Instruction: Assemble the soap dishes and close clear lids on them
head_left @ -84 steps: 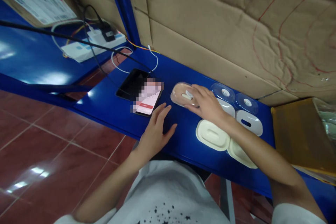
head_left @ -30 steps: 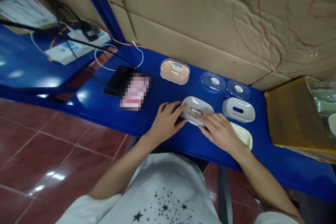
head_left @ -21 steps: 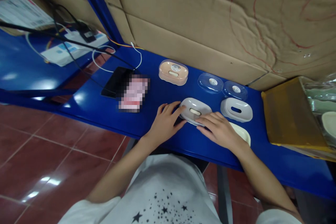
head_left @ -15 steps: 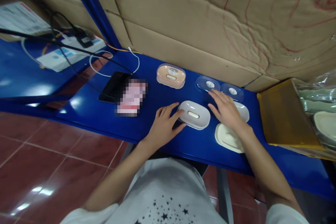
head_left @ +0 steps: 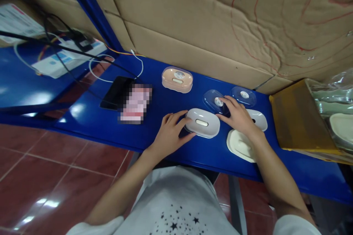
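Observation:
My left hand (head_left: 173, 132) grips the left end of a white oval soap dish (head_left: 211, 123), thumb at its near edge and fingers at the far side. A pale pill-shaped piece sits in the dish's middle. Just behind it, my right hand (head_left: 238, 115) holds the right end of a clear plastic lid (head_left: 211, 99) with a round label, tilted off the table. Another clear lid (head_left: 242, 96) lies beyond that hand. Partly under my right wrist are a second white dish part (head_left: 260, 119) with a dark hole and a cream oval piece (head_left: 239, 147).
A peach soap dish with a clear lid (head_left: 177, 80) stands at the back of the blue table (head_left: 85, 117). To the left lie a black tablet-like object (head_left: 111, 93), a blurred-out pink item (head_left: 135, 102) and cables. An open cardboard box (head_left: 298, 117) of wrapped parts borders the right.
My right hand has come down on the nearer clear lid, taken hold of it and turned and drawn it towards the white dish. My left hand has stayed at the dish.

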### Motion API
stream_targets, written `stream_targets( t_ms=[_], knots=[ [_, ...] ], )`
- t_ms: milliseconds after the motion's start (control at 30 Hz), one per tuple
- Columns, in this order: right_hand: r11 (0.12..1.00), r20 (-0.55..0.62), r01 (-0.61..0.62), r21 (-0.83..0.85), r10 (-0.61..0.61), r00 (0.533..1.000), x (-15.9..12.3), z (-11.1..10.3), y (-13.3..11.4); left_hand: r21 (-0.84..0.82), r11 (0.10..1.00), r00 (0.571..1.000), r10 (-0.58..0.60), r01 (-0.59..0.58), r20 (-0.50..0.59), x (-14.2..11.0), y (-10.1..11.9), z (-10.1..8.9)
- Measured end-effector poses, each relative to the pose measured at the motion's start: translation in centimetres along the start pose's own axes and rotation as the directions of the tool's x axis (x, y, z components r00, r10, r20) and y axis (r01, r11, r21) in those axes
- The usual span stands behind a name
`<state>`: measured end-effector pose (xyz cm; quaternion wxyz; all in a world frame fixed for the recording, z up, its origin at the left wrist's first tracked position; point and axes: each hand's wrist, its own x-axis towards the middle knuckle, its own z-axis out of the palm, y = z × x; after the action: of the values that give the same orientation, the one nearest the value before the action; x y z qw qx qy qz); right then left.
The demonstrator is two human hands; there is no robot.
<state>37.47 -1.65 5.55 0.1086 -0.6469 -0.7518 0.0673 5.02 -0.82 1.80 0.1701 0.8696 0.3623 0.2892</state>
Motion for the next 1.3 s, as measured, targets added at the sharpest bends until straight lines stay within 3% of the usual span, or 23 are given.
stream_targets(
  t_ms=[133,300,633,1000,1300],
  knots=[
    [0.973,-0.050,0.080,0.218,-0.070,0.996,-0.8,-1.4,-0.9,-0.025,1.000,1.000,-0.016,0.016,-0.002,0.1,0.1,0.0],
    [0.918,0.025,0.182,0.353,-0.203,0.979,-2.7,-3.2,-3.3,-0.037,0.999,0.999,-0.039,0.038,-0.028,0.0,0.0,0.1],
    [0.908,0.123,0.193,0.372,-0.254,0.959,-4.1,-2.6,-5.3,-0.048,0.999,1.000,-0.018,0.016,-0.024,0.0,-0.2,0.2],
    [0.899,0.086,0.235,0.369,-0.284,0.955,-3.6,-1.3,-5.0,-0.051,0.999,1.000,-0.007,0.007,-0.016,0.0,-0.4,0.3],
    [0.931,0.090,0.227,0.285,-0.261,0.961,-3.5,-1.6,-5.7,-0.044,0.999,1.000,-0.016,0.016,0.003,0.0,-0.4,0.3]
  ],
)
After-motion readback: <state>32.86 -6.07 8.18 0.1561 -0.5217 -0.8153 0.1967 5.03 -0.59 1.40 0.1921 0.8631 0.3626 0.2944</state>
